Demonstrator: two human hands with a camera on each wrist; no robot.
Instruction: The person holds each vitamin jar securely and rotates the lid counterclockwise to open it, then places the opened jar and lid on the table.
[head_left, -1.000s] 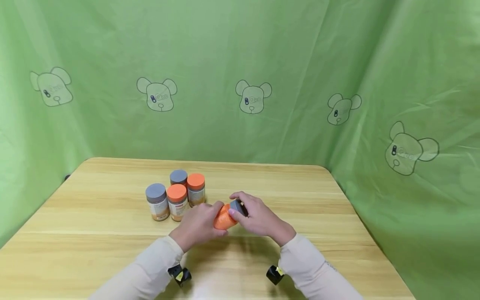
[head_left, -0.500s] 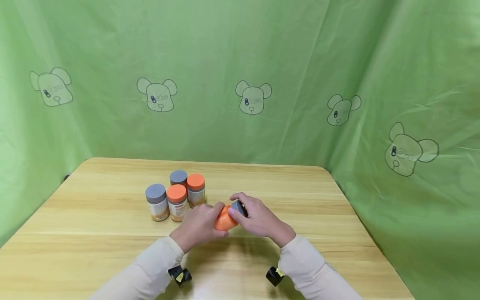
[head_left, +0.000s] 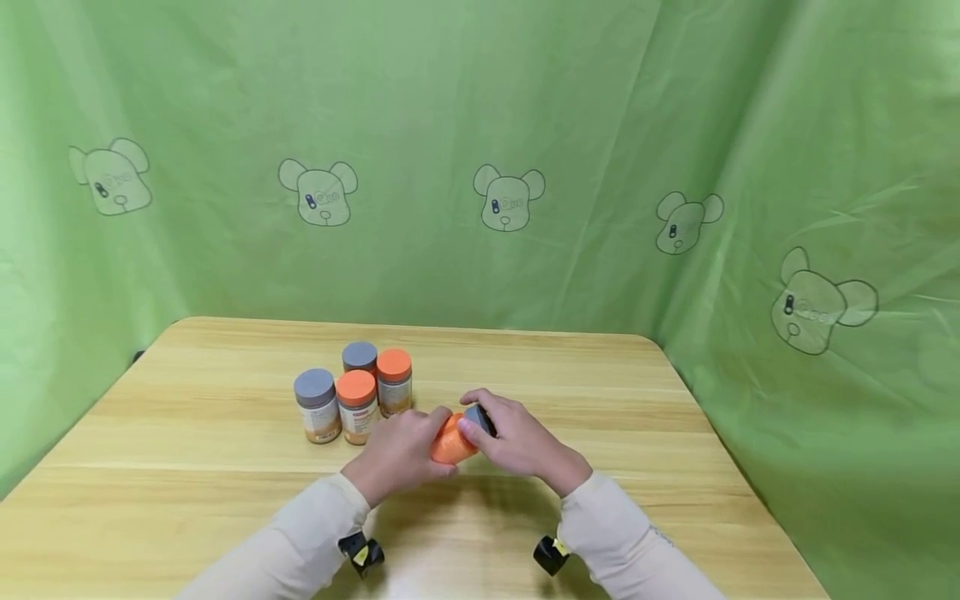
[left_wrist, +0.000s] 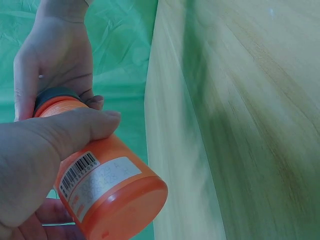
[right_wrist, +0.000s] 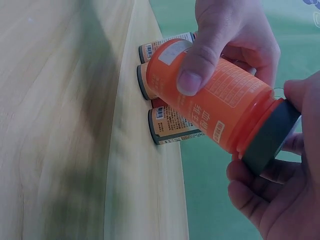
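Observation:
An orange jar (head_left: 453, 442) with a dark grey screw lid (right_wrist: 271, 136) is held tilted above the table between both hands. My left hand (head_left: 402, 447) grips its body, thumb across the side, as the left wrist view shows beside a white barcode label (left_wrist: 100, 177). Around the lid curl the fingers and thumb of my right hand (head_left: 517, 435). In the right wrist view the lid sits on the jar's neck, with a narrow orange band showing below it. Whether the lid is loose I cannot tell.
Left of my hands stands a close group of jars: two with grey lids, a front one (head_left: 317, 406) and a back one (head_left: 360, 357), and two with orange lids, a front one (head_left: 357, 408) and a back one (head_left: 395, 383). A green curtain (head_left: 420, 267) hangs behind the wooden table (head_left: 187, 492).
Both hands keep their hold on the orange jar and its lid, almost in the same place. The head view has shifted very slightly; the standing jars stay put.

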